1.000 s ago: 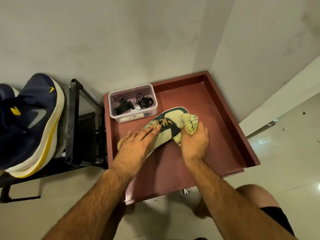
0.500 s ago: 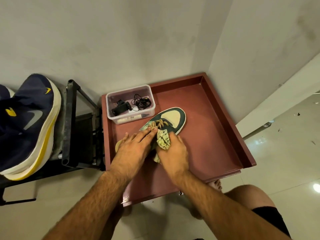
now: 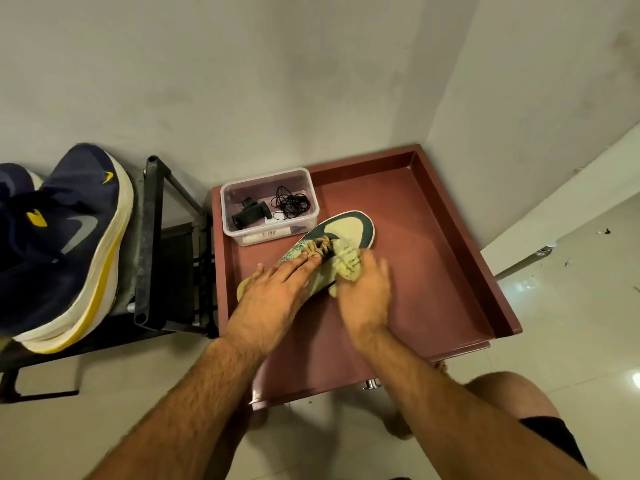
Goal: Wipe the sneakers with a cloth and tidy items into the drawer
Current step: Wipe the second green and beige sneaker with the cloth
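A green and cream sneaker (image 3: pixel 349 228) with tan laces lies in the open maroon drawer (image 3: pixel 436 271), toe pointing to the far right. My left hand (image 3: pixel 273 292) lies flat on its heel half, fingers straight and reaching to the laces. My right hand (image 3: pixel 367 292) grips a bunched pale yellow-green cloth (image 3: pixel 346 263) and presses it on the sneaker's middle, beside the laces. The heel is mostly hidden under my left hand.
A clear plastic box (image 3: pixel 242 233) with a black gadget and tangled black cables sits at the drawer's back left corner. Navy sneakers (image 3: pixel 69 237) with white and yellow soles rest on a black metal rack (image 3: pixel 152 244) to the left. Walls close in behind and to the right.
The cloth in my right hand went from the toe back toward the laces, then a little forward again. My left hand stayed on the sneaker.
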